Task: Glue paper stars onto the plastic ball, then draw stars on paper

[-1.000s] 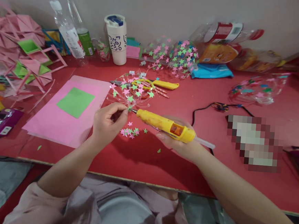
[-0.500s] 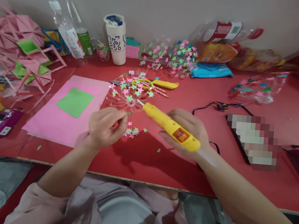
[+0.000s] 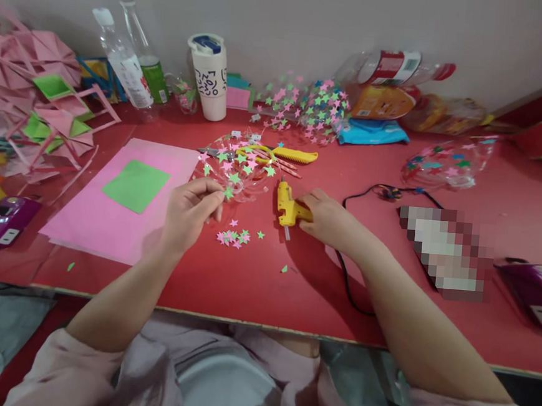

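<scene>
Your left hand (image 3: 189, 212) has thumb and forefinger brought together on a small green star (image 3: 228, 193), held at the near edge of the star-covered clear plastic piece (image 3: 222, 166); contact between the two cannot be determined. Your right hand (image 3: 325, 218) has its fingers curled about the handle of the yellow glue gun (image 3: 286, 204), which is low at the red table (image 3: 245, 292), nozzle pointing away from you, to the right of the plastic piece. Loose pink and green stars (image 3: 233, 237) lie in a cluster on your side of that piece, between your hands.
</scene>
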`<state>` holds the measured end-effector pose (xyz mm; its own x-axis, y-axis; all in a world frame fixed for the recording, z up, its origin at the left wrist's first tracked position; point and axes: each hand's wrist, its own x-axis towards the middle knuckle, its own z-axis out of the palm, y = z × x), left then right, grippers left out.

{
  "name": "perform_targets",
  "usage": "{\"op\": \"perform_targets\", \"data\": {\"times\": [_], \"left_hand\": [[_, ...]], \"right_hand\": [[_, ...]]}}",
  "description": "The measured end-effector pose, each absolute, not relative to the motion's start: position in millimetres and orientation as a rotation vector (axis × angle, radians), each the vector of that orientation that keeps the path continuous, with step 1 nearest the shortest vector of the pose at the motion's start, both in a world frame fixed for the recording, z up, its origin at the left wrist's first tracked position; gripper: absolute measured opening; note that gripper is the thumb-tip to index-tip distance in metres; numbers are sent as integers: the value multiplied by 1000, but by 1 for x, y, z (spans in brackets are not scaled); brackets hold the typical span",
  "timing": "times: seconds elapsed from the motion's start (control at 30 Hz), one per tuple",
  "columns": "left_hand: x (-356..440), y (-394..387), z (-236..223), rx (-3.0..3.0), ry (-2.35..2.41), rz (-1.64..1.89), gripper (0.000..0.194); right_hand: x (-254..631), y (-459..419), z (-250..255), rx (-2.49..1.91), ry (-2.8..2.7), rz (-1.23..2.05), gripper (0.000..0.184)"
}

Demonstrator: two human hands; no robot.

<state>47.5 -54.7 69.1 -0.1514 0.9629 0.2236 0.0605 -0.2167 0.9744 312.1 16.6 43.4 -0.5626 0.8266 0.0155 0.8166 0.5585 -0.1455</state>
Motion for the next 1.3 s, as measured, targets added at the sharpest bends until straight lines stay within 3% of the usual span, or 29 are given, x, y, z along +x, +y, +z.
{"op": "perform_targets", "data": {"times": [0.13, 0.33, 0.77, 0.9, 1.07, 1.13, 1.3], "left_hand": [[53, -57, 69, 1255, 1219, 1381, 12], [53, -57, 68, 1073, 1130, 1289, 12], [60, -65, 73, 1033, 1100, 1185, 15], [59, -67, 76, 1237, 1241, 1202, 15], [52, -64, 76, 2082, 1577, 1394, 7], [51, -61, 72, 2329, 1692, 1320, 13], [54, -56, 58, 2462, 1838, 1142, 23]], "right_hand": [[295, -5, 72, -1293, -2664, -181, 17], [245, -30, 106, -597, -2512, -149, 14], [236, -26, 93, -405, -2424, -489, 14], [238, -23, 94, -474, -2378, -211, 13], [241, -14, 104, -865, -2267, 586, 10], [240, -13, 105, -985, -2226, 818, 8], [233, -13, 98, -1110, -2210, 998, 6]]}}
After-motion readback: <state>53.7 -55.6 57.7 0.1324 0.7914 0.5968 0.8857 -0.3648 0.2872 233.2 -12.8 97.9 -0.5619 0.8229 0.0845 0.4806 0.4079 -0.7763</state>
